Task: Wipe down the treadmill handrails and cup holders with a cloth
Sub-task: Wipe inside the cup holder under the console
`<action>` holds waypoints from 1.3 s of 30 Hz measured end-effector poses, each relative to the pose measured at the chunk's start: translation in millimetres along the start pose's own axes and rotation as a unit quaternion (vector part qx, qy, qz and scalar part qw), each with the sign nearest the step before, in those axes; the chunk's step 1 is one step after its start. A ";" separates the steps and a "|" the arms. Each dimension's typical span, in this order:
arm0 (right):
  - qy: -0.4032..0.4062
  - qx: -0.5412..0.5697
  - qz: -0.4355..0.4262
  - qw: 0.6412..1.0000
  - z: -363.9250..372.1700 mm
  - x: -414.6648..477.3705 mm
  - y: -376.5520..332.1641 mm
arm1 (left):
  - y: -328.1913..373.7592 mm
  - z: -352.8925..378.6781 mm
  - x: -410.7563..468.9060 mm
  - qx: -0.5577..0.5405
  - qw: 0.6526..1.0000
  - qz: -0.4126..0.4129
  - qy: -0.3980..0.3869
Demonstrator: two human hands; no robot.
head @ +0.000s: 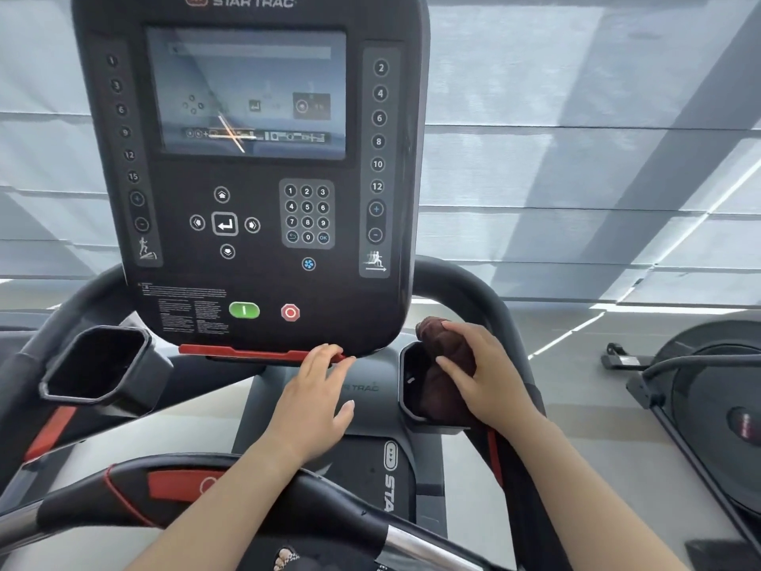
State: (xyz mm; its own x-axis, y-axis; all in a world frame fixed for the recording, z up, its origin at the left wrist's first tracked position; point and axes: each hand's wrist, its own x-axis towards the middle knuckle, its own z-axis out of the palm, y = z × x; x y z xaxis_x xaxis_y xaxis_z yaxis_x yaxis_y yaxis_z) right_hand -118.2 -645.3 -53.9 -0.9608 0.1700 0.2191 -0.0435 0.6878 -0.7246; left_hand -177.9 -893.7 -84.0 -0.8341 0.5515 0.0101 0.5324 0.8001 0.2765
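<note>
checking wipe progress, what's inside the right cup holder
A dark brown cloth is bunched into the right cup holder, gripped by the right hand. Its dark inner wall shows beside the cloth; the bottom is hidden under cloth and hand.

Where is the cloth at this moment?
Head view, right of centre: the brown cloth is bunched in the right cup holder, gripped by the right hand, below the console corner.

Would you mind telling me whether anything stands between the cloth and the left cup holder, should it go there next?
Yes: the left hand, below the console, lies in the straight line from the cloth, gripped by the right hand at the right cup holder, to the left cup holder. Nothing else visible does.
</note>
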 end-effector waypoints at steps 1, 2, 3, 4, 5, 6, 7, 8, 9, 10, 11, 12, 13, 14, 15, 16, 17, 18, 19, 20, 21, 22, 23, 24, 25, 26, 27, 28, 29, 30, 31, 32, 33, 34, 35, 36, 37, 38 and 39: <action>0.013 0.002 -0.010 1.000 -6.6 -6.4 -5.4 | 0.5 -0.2 0.1 0.000 1.000 0.001 0.000; 0.019 0.000 -0.020 1.000 -11.4 -13.4 -11.3 | 1.0 -0.5 0.1 0.000 1.000 0.002 0.000; 0.022 -0.002 -0.027 0.999 -14.1 -20.7 -16.7 | 1.4 -0.9 -0.1 -0.002 1.000 0.003 0.000; 0.023 -0.005 -0.032 0.999 -14.4 -28.8 -20.8 | 1.6 -1.6 -0.2 -0.003 1.000 0.003 0.001; 0.024 -0.008 -0.034 0.999 -12.3 -37.4 -23.5 | 1.8 -2.1 -0.4 -0.004 1.000 0.003 0.002; 0.023 -0.011 -0.034 0.999 -7.9 -45.5 -24.5 | 1.9 -2.7 -1.0 -0.002 1.000 0.003 0.002; 0.020 -0.014 -0.033 0.999 -0.8 -53.1 -24.2 | 2.0 -3.3 -1.3 0.000 1.000 0.003 0.002; 0.013 -0.018 -0.030 0.999 8.7 -59.3 -23.3 | 1.9 -3.6 -1.6 0.002 1.000 0.003 0.002; -0.001 -0.026 -0.027 0.999 19.7 -63.5 -22.7 | 1.8 -3.9 -1.6 0.003 1.000 0.003 0.004; -0.018 -0.039 -0.026 0.999 31.2 -65.9 -22.6 | 1.9 -4.2 -1.6 0.004 1.000 0.004 0.006; -0.034 -0.060 -0.029 0.997 42.7 -66.6 -23.2 | 2.1 -4.6 -1.8 0.005 1.000 0.005 0.007; -0.044 -0.087 -0.039 0.995 53.7 -66.2 -23.8 | 2.3 -4.8 -2.1 0.006 1.000 0.006 0.007; -0.044 -0.112 -0.052 0.991 63.3 -65.3 -24.4 | 2.3 -4.8 -2.4 0.007 1.000 0.005 0.007; -0.042 -0.133 -0.066 0.988 70.3 -64.9 -25.0 | 2.4 -5.0 -2.8 0.008 1.000 0.003 0.008; -0.040 -0.149 -0.077 0.985 74.5 -65.8 -25.0 | 2.6 -5.4 -3.3 0.007 1.000 0.002 0.008; -0.038 -0.159 -0.090 0.982 75.8 -67.7 -23.4 | 2.7 -5.9 -3.4 0.005 1.000 0.002 0.009; -0.036 -0.168 -0.107 0.979 74.6 -70.9 -19.3 | 2.7 -6.3 -3.4 0.001 1.000 0.003 0.010; -0.037 -0.180 -0.123 0.975 71.2 -75.4 -12.9 | 2.6 -6.7 -3.7 -0.003 1.000 0.005 0.011; -0.038 -0.192 -0.135 0.971 65.8 -80.5 -5.3 | 2.6 -7.1 -4.0 -0.005 1.000 0.006 0.012; -0.032 -0.204 -0.142 0.968 59.0 -85.7 3.1 | 2.2 -7.2 -4.3 -0.007 1.000 0.007 0.013; -0.020 -0.210 -0.140 0.968 51.1 -90.5 11.6 | 1.8 -7.2 -4.1 -0.008 1.000 0.007 0.014; -0.005 -0.210 -0.130 0.969 43.2 -94.5 19.2 | 1.6 -6.9 -3.8 -0.009 1.000 0.007 0.014; 0.007 -0.207 -0.117 0.971 36.7 -96.6 24.6 | 1.3 -6.5 -3.5 -0.010 1.000 0.007 0.015; 0.015 -0.202 -0.107 0.973 33.0 -96.0 27.3 | 1.1 -6.0 -2.9 -0.010 1.000 0.006 0.016; 0.020 -0.195 -0.099 0.975 33.0 -94.1 27.0 | 1.2 -5.5 -2.8 -0.009 1.000 0.004 0.016; 0.025 -0.186 -0.090 0.978 36.1 -91.3 23.8 | 1.7 -4.8 -2.6 -0.007 1.000 0.002 0.016; 0.027 -0.175 -0.082 0.981 41.5 -88.4 18.4 | 2.2 -4.2 -2.6 -0.006 1.000 -0.001 0.014; 0.026 -0.166 -0.078 0.983 48.3 -85.6 12.3 | 2.7 -3.9 -2.5 -0.005 1.000 -0.003 0.012; 0.024 -0.159 -0.080 0.984 54.5 -83.3 6.7 | 2.9 -3.7 -2.3 -0.002 1.000 -0.004 0.010; 0.019 -0.152 -0.085 0.984 59.0 -82.2 3.3 | 3.1 -3.8 -2.2 0.002 1.000 -0.003 0.008; 0.011 -0.146 -0.092 0.985 59.8 -82.0 2.6 | 3.4 -3.8 -2.5 0.004 1.000 -0.003 0.007; 0.002 -0.144 -0.102 0.984 57.2 -83.0 5.0 | 3.2 -4.0 -3.0 0.005 1.000 -0.003 0.005; -0.005 -0.146 -0.112 0.983 52.5 -84.9 10.2 | 2.7 -4.2 -3.2 0.005 1.000 -0.002 0.004; -0.008 -0.149 -0.118 0.982 46.7 -87.6 17.3 | 2.5 -4.5 -3.4 0.005 1.000 -0.001 0.003; -0.005 -0.151 -0.117 0.981 41.3 -91.0 24.5 | 2.4 -4.7 -3.8 0.003 1.000 -0.001 0.002; 0.004 -0.148 -0.108 0.983 37.2 -93.8 29.9 | 2.5 -4.9 -3.8 0.001 1.000 0.000 0.002; 0.016 -0.139 -0.093 0.986 35.6 -95.3 31.9 | 2.5 -5.0 -3.7 -0.002 1.000 -0.001 0.003; 0.028 -0.128 -0.076 0.988 36.8 -95.0 30.1 | 2.5 -5.6 -3.7 -0.006 1.000 -0.002 0.005; 0.040 -0.117 -0.057 0.991 39.7 -93.2 25.2 | 3.0 -6.0 -3.1 -0.008 1.000 -0.002 0.006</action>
State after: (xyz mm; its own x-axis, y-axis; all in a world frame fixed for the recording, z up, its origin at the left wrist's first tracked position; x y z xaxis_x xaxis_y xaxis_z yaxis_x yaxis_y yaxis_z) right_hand -40.6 -671.8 -118.5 -0.9284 0.1304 0.3479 -0.0770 0.8486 -0.5235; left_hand -174.6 -894.5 -77.5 -0.8381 0.5452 0.0211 0.5266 0.7982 0.2925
